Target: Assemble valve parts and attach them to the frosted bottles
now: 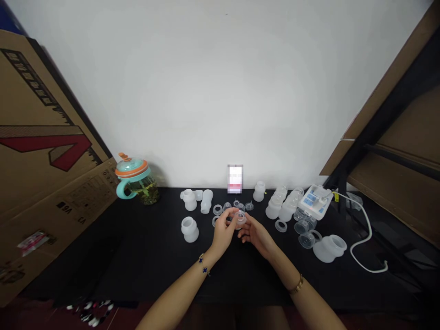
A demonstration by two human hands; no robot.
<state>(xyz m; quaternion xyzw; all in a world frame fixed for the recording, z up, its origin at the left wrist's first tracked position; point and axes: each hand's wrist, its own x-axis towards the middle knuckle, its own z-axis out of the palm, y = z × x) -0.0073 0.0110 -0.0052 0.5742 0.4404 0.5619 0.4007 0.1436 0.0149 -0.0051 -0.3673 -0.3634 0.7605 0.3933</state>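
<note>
Between my two hands is a small clear round plastic piece (pixel 241 217), ring-like with a raised rim. My left hand (pixel 224 234) pinches it from the left with thumb and index finger. From the right, the fingertips of my right hand (pixel 258 236) grip its edge, the other fingers curled below. Just beyond my hands lie several clear caps and rings, among them a clear ring (pixel 217 210) and a thin-stemmed clear cap (pixel 249 206). My left hand partly covers another ring.
White bottles (pixel 190 230) stand on the black table (pixel 144 270) at left. A lidded teapot (pixel 137 181) is farther left. A phone-like screen (pixel 235 179) leans on the wall. Clear bottles (pixel 290 205), a white box (pixel 315 201), a wide white bottle (pixel 329 249) and a cable (pixel 369 229) occupy the right.
</note>
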